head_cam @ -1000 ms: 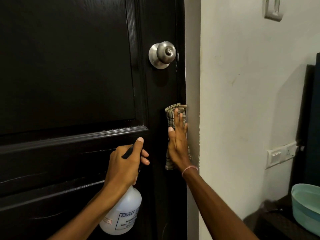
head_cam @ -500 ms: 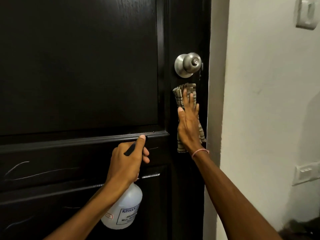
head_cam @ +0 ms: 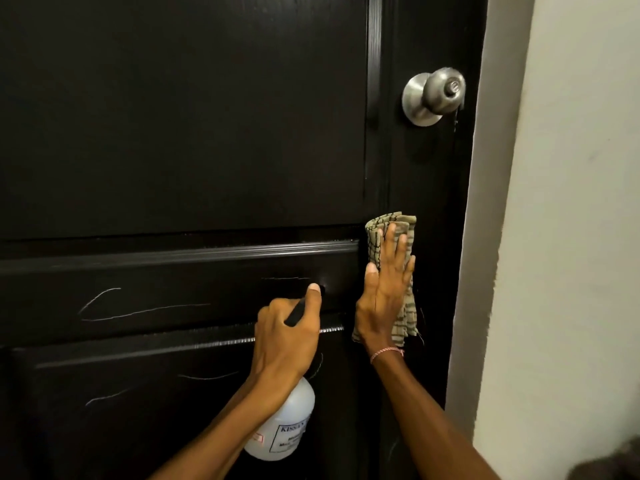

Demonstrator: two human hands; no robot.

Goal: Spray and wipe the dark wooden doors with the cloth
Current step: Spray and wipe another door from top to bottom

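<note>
Pressing flat with straight fingers, the right hand (head_cam: 384, 289) holds the checked cloth (head_cam: 408, 311) right of centre on the dark door (head_cam: 173, 116), now well below the knob (head_cam: 433, 95) instead of just under it, so the wipe seems to be working downward, while the left hand (head_cam: 284, 334) grips the spray bottle (head_cam: 284, 427).

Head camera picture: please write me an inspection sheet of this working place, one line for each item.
Surface: dark wooden door, upright, with pale scratch marks on its middle and lower panels.
Job's things: checked cloth flat against the door below the metal knob; white spray bottle held close to the door.
Clutter: nothing seen.
Grippers: left hand grips the bottle's head; right hand, fingers straight, presses the cloth.
Cables: nothing seen.
Surroundings: pale wall to the right of the door.
</note>
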